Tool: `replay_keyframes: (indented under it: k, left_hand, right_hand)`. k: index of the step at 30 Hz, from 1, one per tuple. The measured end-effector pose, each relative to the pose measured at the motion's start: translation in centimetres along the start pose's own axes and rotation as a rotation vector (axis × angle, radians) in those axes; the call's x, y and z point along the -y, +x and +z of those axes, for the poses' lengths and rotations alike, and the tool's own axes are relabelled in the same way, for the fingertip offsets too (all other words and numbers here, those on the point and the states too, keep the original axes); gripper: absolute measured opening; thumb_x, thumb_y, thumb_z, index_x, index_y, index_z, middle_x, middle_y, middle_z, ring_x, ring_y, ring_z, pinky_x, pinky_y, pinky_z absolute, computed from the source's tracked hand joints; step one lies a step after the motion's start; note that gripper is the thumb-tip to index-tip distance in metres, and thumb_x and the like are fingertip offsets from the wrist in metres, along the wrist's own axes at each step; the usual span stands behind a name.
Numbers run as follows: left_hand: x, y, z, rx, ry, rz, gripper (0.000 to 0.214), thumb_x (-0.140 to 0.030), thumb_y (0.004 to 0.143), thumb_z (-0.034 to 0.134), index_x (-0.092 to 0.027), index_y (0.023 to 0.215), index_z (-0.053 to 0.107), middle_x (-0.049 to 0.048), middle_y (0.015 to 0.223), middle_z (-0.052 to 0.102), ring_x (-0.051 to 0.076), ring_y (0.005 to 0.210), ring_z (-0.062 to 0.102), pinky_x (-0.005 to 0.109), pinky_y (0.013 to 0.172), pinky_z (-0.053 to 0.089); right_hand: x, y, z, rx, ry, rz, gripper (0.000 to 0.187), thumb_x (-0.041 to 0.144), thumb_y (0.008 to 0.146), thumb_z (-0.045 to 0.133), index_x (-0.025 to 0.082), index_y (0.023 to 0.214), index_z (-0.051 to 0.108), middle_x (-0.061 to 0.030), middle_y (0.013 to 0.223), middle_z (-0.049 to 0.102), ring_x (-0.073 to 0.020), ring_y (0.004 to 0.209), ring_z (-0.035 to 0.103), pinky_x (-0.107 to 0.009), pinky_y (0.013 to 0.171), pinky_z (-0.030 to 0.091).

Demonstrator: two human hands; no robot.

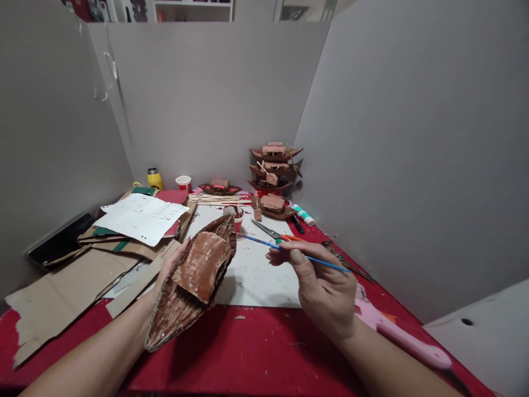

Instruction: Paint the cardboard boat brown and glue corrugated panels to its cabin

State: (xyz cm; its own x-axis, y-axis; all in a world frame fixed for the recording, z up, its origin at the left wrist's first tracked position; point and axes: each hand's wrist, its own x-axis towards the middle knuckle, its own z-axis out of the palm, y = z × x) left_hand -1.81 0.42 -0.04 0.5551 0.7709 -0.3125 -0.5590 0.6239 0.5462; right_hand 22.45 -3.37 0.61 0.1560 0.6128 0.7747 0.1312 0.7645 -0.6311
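Observation:
A brown-painted model boat (205, 264) with a curved roof is held tilted over the front of the table. My left hand (168, 270) grips it from the left and below, most of its fingers hidden behind the hull. Between the thumb and fingers of my right hand (322, 286) is a thin blue paintbrush (297, 255). The brush tip points left and appears at or very close to the boat's right edge; I cannot tell whether it touches. Behind the boat stands a paper cup (238, 220) smeared with brown paint.
Scissors (268, 230) lie on a white sheet (264, 278) over the red tablecloth (256, 353). Stacked model boats (275, 168) stand at the back. Cardboard pieces (74, 281) and a drawn paper (142, 215) cover the left. A pink glue gun (409, 339) lies right. Grey panels enclose the table.

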Motion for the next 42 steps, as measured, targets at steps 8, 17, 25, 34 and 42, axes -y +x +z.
replay_keyframes:
  k: [8,17,25,34,42]
  left_hand:
    - [0.8,-0.1,0.7,0.046,0.149,0.057,0.049,-0.048,0.082,0.059,-0.006,0.102,0.071,0.0171,0.081,0.076,0.031,0.067,0.072,0.035,0.053,0.054]
    - [1.1,-0.4,1.7,-0.060,0.073,0.123,0.033,-0.037,0.089,0.052,-0.011,0.087,0.072,0.0115,0.077,0.077,0.024,0.065,0.073,0.033,0.065,0.057]
    - [0.8,-0.2,1.1,-0.048,0.059,0.078,0.034,-0.039,0.089,0.053,-0.010,0.091,0.071,0.0114,0.078,0.077,0.025,0.068,0.073,0.034,0.067,0.057]
    - [0.3,-0.1,0.9,-0.118,0.008,0.162,0.042,-0.043,0.089,0.050,-0.010,0.106,0.068,0.0143,0.083,0.076,0.029,0.070,0.072,0.040,0.066,0.058]
    - [0.3,-0.2,0.8,-0.101,0.041,0.157,0.049,-0.049,0.088,0.049,-0.009,0.109,0.069,0.0152,0.080,0.076,0.029,0.067,0.072,0.040,0.061,0.058]
  right_hand:
    - [0.0,0.1,0.3,-0.016,-0.010,-0.052,0.020,0.015,0.091,0.058,0.025,0.104,0.069,-0.0016,0.085,0.074,-0.0162,0.071,0.071,-0.031,0.060,0.060]
    - [-0.1,0.2,0.3,-0.105,-0.067,-0.055,0.014,0.019,0.091,0.060,0.023,0.101,0.070,-0.0029,0.083,0.074,-0.0183,0.070,0.071,-0.034,0.058,0.062]
    - [-0.5,0.5,0.0,-0.162,-0.087,-0.008,0.012,0.023,0.092,0.060,0.021,0.099,0.069,-0.0027,0.080,0.072,-0.0190,0.070,0.071,-0.036,0.061,0.061]
    - [0.8,-1.8,-0.5,-0.005,0.153,-0.107,0.015,0.019,0.093,0.055,0.024,0.098,0.069,-0.0034,0.082,0.070,-0.0201,0.068,0.070,-0.036,0.055,0.058]
    - [1.7,-3.0,0.2,0.255,0.203,-0.088,0.021,0.017,0.094,0.051,0.022,0.105,0.068,-0.0062,0.079,0.071,-0.0207,0.064,0.071,-0.035,0.053,0.060]
